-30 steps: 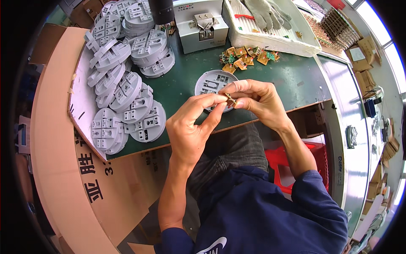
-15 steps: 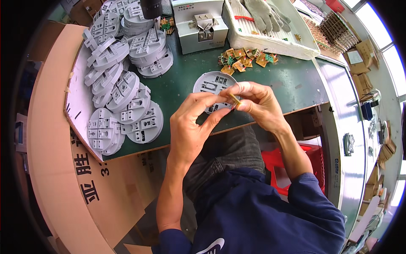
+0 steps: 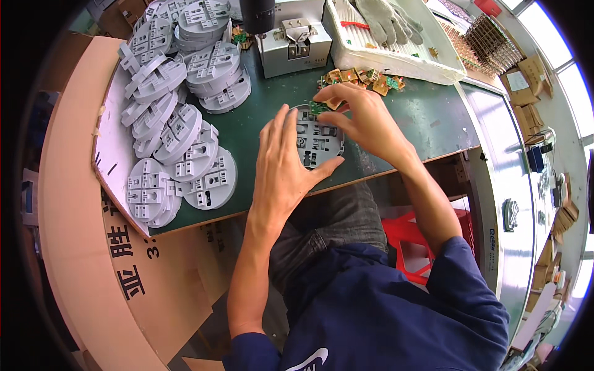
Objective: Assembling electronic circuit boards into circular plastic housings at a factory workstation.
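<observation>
A round grey plastic base (image 3: 317, 143) with moulded slots lies on the green bench near its front edge. My left hand (image 3: 281, 164) grips this base, the fingers along its left rim and the thumb at its near edge. Between the thumb and fingers of my right hand (image 3: 366, 120) is a small green circuit board (image 3: 318, 107), over the far part of the base. Whether the board touches the base is hard to see. Part of the base's right side is hidden under my right hand.
Stacked grey bases (image 3: 185, 148) fill the bench's left side. A dark cylindrical tool (image 3: 257, 15) hangs before a grey metal box (image 3: 296, 57). Behind my right hand lie loose circuit boards (image 3: 387, 83), beside a white foam tray (image 3: 427, 73) holding gloves (image 3: 390, 28).
My right hand has carried the circuit board forward and left, over the base. My left hand has let go of the board and come down onto the base's rim. The hanging tool has swung right.
</observation>
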### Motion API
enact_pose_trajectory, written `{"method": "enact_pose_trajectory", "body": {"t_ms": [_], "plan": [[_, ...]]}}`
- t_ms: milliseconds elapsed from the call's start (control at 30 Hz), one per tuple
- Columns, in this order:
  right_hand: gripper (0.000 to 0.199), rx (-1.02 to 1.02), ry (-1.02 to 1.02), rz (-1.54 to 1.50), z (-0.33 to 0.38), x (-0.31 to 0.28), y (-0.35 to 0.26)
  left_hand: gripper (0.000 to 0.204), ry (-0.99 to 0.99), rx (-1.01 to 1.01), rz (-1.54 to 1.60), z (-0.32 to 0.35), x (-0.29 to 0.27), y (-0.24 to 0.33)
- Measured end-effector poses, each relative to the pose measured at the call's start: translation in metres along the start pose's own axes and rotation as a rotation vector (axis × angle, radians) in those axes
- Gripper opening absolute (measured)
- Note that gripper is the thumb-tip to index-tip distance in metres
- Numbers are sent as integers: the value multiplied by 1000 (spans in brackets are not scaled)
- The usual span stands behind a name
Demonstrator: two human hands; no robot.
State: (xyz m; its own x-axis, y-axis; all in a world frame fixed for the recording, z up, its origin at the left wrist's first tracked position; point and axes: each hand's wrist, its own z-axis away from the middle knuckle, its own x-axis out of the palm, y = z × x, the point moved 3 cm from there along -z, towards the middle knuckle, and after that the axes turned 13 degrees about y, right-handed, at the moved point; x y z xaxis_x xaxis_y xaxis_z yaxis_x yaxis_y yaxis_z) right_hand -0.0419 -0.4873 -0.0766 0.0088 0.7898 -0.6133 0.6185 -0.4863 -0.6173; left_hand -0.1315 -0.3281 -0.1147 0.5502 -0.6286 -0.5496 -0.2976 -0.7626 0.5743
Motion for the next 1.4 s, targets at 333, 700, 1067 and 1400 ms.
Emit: {"method": "enact_pose_trajectory", "body": {"t_ms": [333, 700, 1067, 1400], "plan": [[28, -113, -9, 29, -4, 19, 0, 95, 27, -9, 1, 1, -2, 1], [25, -158, -2, 71, -3, 19, 4, 89, 8, -33, -4, 2, -1, 3], [30, -352, 33, 186, 1, 11, -4, 83, 15, -35, -29, 1, -1, 5], [29, -326, -12, 180, -5, 7, -7, 87, 35, -30, -39, 2, -2, 4]]}}
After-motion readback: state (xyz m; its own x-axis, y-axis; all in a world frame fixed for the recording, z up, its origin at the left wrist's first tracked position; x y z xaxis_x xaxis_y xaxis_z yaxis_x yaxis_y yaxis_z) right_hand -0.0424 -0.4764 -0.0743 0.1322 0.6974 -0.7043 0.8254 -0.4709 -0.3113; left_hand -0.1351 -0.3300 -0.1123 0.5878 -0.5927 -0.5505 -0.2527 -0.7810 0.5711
